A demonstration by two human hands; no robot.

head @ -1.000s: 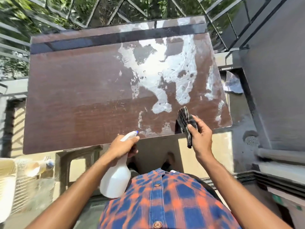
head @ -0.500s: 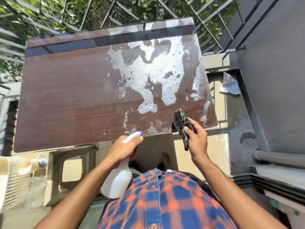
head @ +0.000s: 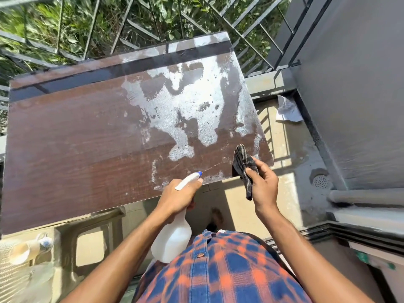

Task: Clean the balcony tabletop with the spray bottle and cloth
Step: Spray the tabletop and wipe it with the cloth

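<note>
A brown wood-grain tabletop [head: 76,145] fills the middle of the view, with large wet, shiny patches on its right half. My left hand [head: 177,197] grips a white spray bottle [head: 172,239] at the table's near edge, its blue nozzle aimed right. A thin jet of spray runs from the nozzle toward the cloth. My right hand [head: 263,184] holds a dark checked cloth [head: 242,165] bunched up over the table's near right corner.
A black metal railing [head: 251,33] with greenery behind it borders the far side. A grey wall [head: 360,84] stands on the right, with a white rag [head: 287,110] and a floor drain [head: 320,181] below it. A chair and a basket with a cup [head: 28,248] sit at lower left.
The view has shifted so the table sits further left. A thin jet now leaves the nozzle. Both hands keep their hold near the table's front edge.
</note>
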